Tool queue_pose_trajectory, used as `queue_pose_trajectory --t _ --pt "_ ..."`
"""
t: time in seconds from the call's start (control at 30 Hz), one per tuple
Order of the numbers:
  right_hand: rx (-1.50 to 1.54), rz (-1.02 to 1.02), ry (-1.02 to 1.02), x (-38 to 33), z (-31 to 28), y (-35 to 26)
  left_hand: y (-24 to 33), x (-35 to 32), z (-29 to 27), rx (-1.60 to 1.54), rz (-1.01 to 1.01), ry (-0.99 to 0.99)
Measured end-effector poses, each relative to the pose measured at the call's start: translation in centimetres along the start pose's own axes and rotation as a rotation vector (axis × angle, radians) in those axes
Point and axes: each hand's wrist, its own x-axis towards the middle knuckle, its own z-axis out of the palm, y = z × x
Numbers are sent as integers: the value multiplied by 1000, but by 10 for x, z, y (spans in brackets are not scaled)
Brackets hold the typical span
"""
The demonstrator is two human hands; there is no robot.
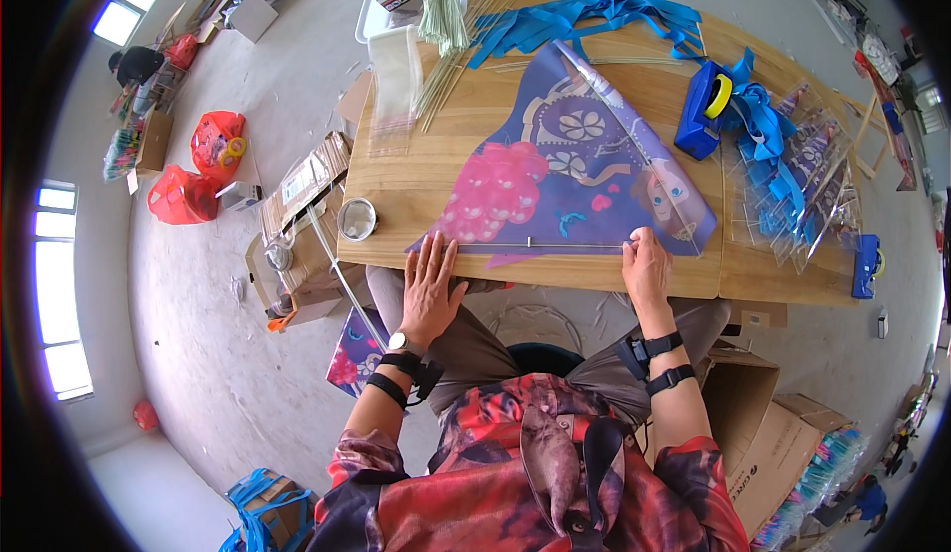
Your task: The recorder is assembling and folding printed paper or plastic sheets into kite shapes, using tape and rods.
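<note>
- Your left hand [429, 293] lies flat, fingers spread, pressing on the near-left corner of the sheet [594, 223].
- Your right hand [648, 267] is curled, thumb and forefinger seeming to pinch the rod [575, 246] toward the right of the near edge; you cannot tell from here whether the film is caught in that grip too.
- The sheet, a purple printed kite panel by the look of it, lies on the table [421, 181] right in front of you, its near edge along the table's rim. The rod runs along that edge between your hands, with a small white fitting [528, 242] on it.
- The step in hand looks like lining the rod up with the near edge. The next move likely calls for your left palm steadying the corner while your right fingers settle the rod straight, without creasing the film.
- Just beyond your left fingertips stands a round tub [358, 219].
- Right of the sheet sits a blue tape dispenser [698, 116] with a yellow roll; farther right lie bagged pieces [817, 181].
- Past the sheet are blue ribbons [604, 15], with loose sticks [444, 92] and clear sleeves [390, 87] to the left.
</note>
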Motion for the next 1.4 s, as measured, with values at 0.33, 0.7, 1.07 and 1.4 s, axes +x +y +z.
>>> queue_pose_trajectory --t 0.33,0.7,1.07,1.4 --pt "148 61 -34 -1 -3 -4 0 1 1 2 -2 6" --pt "249 48 33 -2 -6 -10 0 0 1 17 0 8" --pt "280 59 79 -6 4 -4 2 1 1 18 -11 8" --pt "248 57 82 -7 5 -4 3 1 1 2 -5 9"
